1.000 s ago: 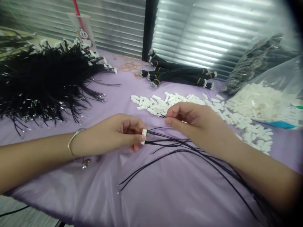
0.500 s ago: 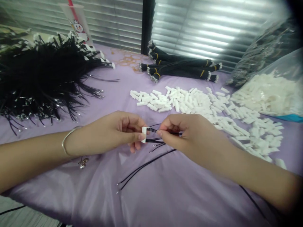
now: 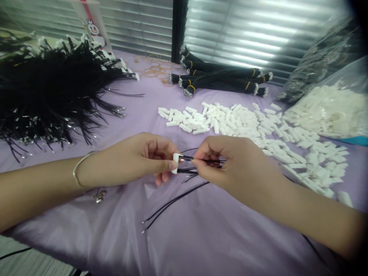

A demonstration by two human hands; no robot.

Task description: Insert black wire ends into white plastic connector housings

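Observation:
Between the thumb and fingers of my left hand (image 3: 143, 159) is a white plastic connector housing (image 3: 175, 163), held upright on its end. Several black wires (image 3: 185, 170) run from its right side toward my right hand (image 3: 227, 159). That hand is closed in a pinch on black wires, just right of the housing; the exact tips under the fingers are hidden. Two loose wires (image 3: 172, 205) with metal terminals trail below onto the purple cloth (image 3: 184, 245).
White housings (image 3: 235, 120) lie scattered behind and right of my hands, beside a clear bag (image 3: 339, 111) of more. Banded wire bundles (image 3: 221, 78) and rubber bands (image 3: 156, 71) lie at the back. A heap of wired connectors (image 3: 51, 88) and a plastic cup (image 3: 93, 27) stand left.
My right hand's fingertips have shifted very slightly right, away from the housing. My left hand keeps its hold almost in place. The view has moved a little.

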